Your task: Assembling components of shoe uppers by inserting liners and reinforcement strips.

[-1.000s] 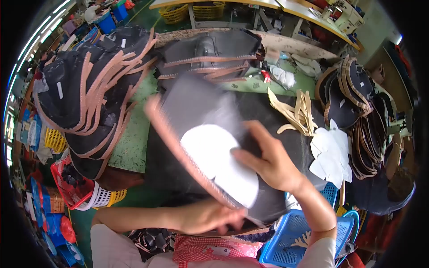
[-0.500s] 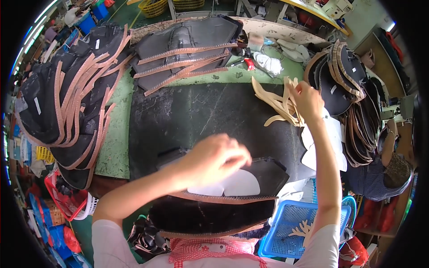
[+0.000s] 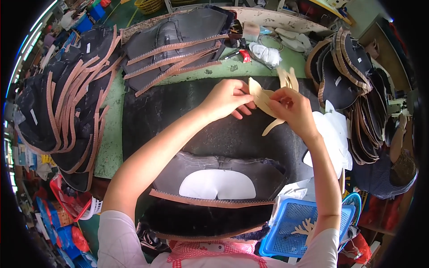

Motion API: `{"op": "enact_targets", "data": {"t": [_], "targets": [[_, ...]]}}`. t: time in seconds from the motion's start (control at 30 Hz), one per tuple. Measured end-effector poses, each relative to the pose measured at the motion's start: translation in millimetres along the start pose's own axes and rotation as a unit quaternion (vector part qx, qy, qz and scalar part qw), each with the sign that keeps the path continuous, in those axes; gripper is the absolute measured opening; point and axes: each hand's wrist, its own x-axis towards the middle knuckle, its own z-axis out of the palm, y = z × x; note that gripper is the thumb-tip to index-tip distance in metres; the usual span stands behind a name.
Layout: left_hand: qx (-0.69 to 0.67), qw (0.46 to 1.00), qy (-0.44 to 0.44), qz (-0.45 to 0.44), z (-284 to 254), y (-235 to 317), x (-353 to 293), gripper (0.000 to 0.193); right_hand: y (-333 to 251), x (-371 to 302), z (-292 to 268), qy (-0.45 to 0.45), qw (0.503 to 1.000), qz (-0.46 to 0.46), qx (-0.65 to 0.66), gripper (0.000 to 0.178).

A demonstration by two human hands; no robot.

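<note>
Both my hands meet over the far side of a black work mat. My left hand and my right hand pinch the same thin tan cut-out piece and hold it just above the mat. More tan pieces lie right behind it. Close to my body lies a dark grey shoe upper panel with a tan zigzag edge strip and a white curved lining piece stuck on its middle.
Stacks of dark panels with tan strips lie at the left and at the back. A pile of dark curved pieces and white cut-outs sit at the right. A blue basket stands near my right elbow.
My left hand has left the panel near my body and reached forward. It now joins my right hand on a tan piece, which is lifted from the pile at the back right.
</note>
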Motion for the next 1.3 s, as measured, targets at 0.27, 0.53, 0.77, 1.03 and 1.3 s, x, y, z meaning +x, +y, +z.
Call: {"op": "enact_targets", "data": {"t": [0.27,0.53,0.77,1.03,1.3], "targets": [[-0.027,0.997,-0.030,0.069,5.3,8.7,-12.8,0.025,-19.5,-3.2,15.1,0.087,0.986,-0.137,-0.031,0.026],[-0.067,0.993,0.049,0.089,23.2,5.6,-10.9,0.032,-8.8,-3.0,2.7,-0.070,0.980,-0.008,0.184,0.022],[-0.001,0.990,-0.026,0.139,26.9,9.2,-4.4,0.019,-1.9,1.3,-13.6,-0.114,0.948,0.066,0.290,0.020],[-0.034,0.988,0.004,0.153,16.2,0.1,-4.4,0.013,-1.8,-16.7,-16.0,-0.010,0.933,0.124,0.337,0.025],[0.007,0.984,0.022,0.178,33.5,-3.3,-8.5,0.078,-2.4,-21.2,-13.8,-0.074,0.963,0.002,0.261,0.034]]}}
